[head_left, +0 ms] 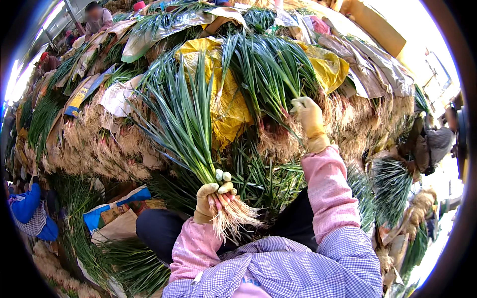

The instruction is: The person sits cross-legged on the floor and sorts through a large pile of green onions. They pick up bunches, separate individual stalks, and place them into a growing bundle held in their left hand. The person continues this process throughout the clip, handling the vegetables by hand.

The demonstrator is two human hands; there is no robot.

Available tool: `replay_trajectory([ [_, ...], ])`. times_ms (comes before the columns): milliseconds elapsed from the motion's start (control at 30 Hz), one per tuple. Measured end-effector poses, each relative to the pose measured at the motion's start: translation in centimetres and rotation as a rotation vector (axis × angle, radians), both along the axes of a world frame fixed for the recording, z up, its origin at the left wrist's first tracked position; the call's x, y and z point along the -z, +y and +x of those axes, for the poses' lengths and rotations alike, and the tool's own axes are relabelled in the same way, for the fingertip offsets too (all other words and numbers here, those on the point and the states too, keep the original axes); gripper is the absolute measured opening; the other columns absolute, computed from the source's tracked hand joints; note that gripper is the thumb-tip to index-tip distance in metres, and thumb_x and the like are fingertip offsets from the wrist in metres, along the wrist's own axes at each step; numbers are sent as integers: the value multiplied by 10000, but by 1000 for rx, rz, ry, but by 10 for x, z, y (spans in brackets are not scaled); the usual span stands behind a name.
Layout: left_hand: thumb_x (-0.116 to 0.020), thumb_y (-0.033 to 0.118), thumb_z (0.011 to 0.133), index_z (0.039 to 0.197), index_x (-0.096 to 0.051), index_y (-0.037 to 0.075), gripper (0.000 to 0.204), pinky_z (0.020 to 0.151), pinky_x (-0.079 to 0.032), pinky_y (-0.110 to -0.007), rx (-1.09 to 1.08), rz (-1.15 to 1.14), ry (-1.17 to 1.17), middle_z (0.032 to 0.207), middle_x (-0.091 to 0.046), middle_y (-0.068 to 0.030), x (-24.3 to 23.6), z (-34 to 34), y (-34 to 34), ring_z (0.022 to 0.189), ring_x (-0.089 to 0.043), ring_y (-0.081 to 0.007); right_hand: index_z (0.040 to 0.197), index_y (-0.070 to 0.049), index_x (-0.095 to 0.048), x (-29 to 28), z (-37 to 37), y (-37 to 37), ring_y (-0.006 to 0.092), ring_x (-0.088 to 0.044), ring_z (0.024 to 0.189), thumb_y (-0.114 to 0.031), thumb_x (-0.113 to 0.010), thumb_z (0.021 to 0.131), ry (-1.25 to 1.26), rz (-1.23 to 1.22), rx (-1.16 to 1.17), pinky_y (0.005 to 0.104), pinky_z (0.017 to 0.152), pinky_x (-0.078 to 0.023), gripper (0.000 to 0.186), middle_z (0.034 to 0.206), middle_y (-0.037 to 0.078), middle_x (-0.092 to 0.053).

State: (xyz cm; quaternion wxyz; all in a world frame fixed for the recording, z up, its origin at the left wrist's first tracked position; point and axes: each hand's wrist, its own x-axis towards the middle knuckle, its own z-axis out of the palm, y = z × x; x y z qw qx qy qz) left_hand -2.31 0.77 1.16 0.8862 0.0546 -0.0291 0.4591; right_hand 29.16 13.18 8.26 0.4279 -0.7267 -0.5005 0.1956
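My left hand (214, 201), in a pale yellow glove, is closed around a bunch of green onions (194, 134) just above their roots. Long green leaves fan up and away from it, and pale stringy roots (236, 216) hang out to the right of the fist. My right hand (309, 119), gloved alike, reaches forward with its fingers curled beside loose green onions (271, 74). These lie on a yellow plastic sack (231, 109) on the heap. Whether a stalk is pinched in the right fingers is hidden.
A long heap of green onions, roots toward me, rises ahead, partly covered by sacks (169, 35). Cut leaves (268, 174) lie between my knees. A blue-edged sack (117, 213) lies at left. Other people (35, 208) sit at left and far back; more bundles (390, 184) stand right.
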Motion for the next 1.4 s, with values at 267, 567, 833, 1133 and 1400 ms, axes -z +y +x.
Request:
replay_trajectory([
  [267,-571,52,776,1031,-542,55,256,868,-484,-391,7,29,92,1068,-557,-72,2,8,0,779,-562,-128,949,-76,-649,17,5,8,248,-631,796,-331,-626,832,-475,-345,-125,362,733,-494,282,894,131,-667],
  [567,-574,46,786,1041,-554,45,256,847,-489,-403,2,30,107,1094,-574,-102,5,12,1,793,-578,-154,962,-121,-663,14,-27,8,318,-633,871,-423,-610,816,-618,-412,-161,407,779,-485,339,914,133,-665],
  [833,-582,42,781,1048,-559,39,268,864,-490,-403,2,-11,100,1124,-591,-114,9,2,-5,804,-595,-150,991,-44,-630,-64,29,-91,89,-494,648,-95,-488,910,48,260,-171,214,566,-397,171,786,-1,-569],
  [1133,-542,28,804,1099,-551,43,296,869,-493,-418,-36,-41,319,1106,-616,-137,12,19,-10,820,-595,-157,941,-24,-562,122,154,-390,112,-547,679,-144,-478,960,-136,185,761,254,635,-460,147,756,38,-597],
  [1400,-557,28,801,1077,-554,59,278,850,-495,-397,-20,-21,345,1109,-609,-133,14,20,-8,813,-593,-156,912,-50,-685,88,139,-393,322,-647,857,-452,-561,823,-237,-1119,405,420,806,-471,430,859,161,-679],
])
